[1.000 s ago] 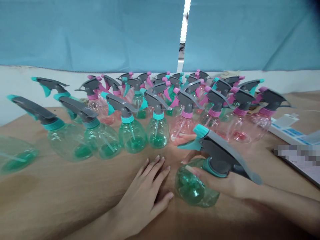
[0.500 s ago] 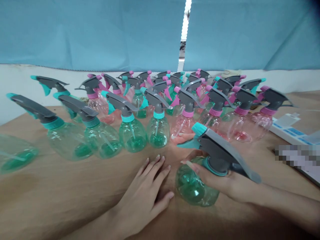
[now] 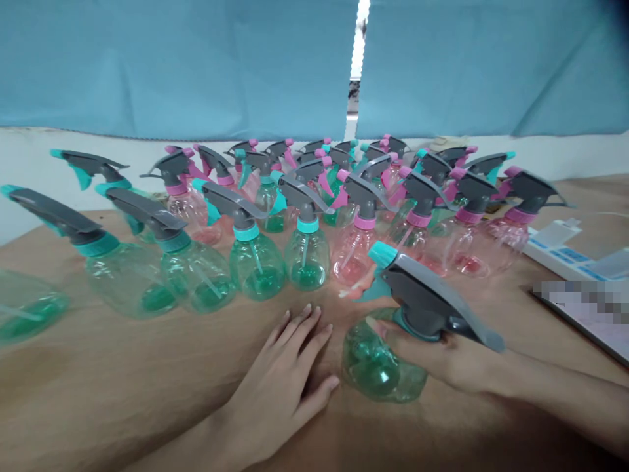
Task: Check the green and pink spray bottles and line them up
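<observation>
My right hand (image 3: 442,357) grips a green see-through spray bottle (image 3: 376,364) round its neck, just under the grey spray head. The bottle is tilted, with its turquoise nozzle pointing up and left; my index finger reaches out by the turquoise trigger (image 3: 376,288). Flat on the wooden table (image 3: 162,380), my left hand (image 3: 282,373) rests with fingers stretched, left of the held bottle and touching no bottle. Just beyond its fingertips stand a small green spray bottle (image 3: 307,262) and a pink one (image 3: 351,259).
Several more green and pink spray bottles stand in rows across the table, such as a green one (image 3: 258,269). On the right lie a white and blue box (image 3: 565,252) and a flat dark-edged object (image 3: 584,321), partly blurred out. A blue curtain (image 3: 196,65) hangs behind.
My right index finger has stretched out from the bottle's neck towards the trigger. The view has shifted slightly, and the left hand stays flat on the table.
</observation>
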### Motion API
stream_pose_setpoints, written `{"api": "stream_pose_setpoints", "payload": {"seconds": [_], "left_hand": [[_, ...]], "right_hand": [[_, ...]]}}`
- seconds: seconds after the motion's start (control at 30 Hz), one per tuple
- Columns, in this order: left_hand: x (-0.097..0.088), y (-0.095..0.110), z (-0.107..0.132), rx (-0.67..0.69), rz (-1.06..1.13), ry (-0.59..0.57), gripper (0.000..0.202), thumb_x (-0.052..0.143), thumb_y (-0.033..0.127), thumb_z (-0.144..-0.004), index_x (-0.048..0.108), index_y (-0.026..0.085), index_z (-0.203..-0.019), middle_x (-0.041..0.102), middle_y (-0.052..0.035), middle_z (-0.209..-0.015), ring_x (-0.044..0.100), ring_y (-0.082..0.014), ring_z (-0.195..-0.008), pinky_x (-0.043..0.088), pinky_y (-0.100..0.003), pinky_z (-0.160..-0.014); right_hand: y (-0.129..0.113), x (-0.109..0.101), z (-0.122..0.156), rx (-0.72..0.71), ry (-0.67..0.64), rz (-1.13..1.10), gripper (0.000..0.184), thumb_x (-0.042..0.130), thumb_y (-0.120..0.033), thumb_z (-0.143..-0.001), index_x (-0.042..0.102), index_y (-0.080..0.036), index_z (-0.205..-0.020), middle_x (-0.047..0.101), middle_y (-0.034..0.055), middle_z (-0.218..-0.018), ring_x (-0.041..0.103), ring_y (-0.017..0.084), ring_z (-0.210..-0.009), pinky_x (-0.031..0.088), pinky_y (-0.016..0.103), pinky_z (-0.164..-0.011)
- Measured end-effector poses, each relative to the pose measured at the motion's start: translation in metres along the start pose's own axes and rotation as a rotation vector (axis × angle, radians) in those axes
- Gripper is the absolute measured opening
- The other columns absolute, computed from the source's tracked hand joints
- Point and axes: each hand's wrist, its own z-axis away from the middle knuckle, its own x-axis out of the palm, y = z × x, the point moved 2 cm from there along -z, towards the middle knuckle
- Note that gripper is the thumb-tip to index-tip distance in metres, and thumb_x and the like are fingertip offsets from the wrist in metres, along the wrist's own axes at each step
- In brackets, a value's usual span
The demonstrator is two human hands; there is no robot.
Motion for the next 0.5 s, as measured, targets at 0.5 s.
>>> {"api": "stream_pose_setpoints", "payload": {"seconds": [0.5], "left_hand": [[0.000,0.000,-0.001,0.007,-0.033,-0.036,0.053,0.051,0.040,-0.095,0.040,0.014,-0.140,0.038,-0.0119,-0.148,0.030,-0.0269,-0.137,0.027,-0.049,-0.111]], "right_hand": [[0.007,0.002,0.000,-0.028,-0.031,-0.032,0.012,0.056,-0.020,-0.077,0.061,-0.025,-0.068,0.058,-0.0030,-0.057,0.052,0.012,-0.043,0.047,0.023,-0.039]]}}
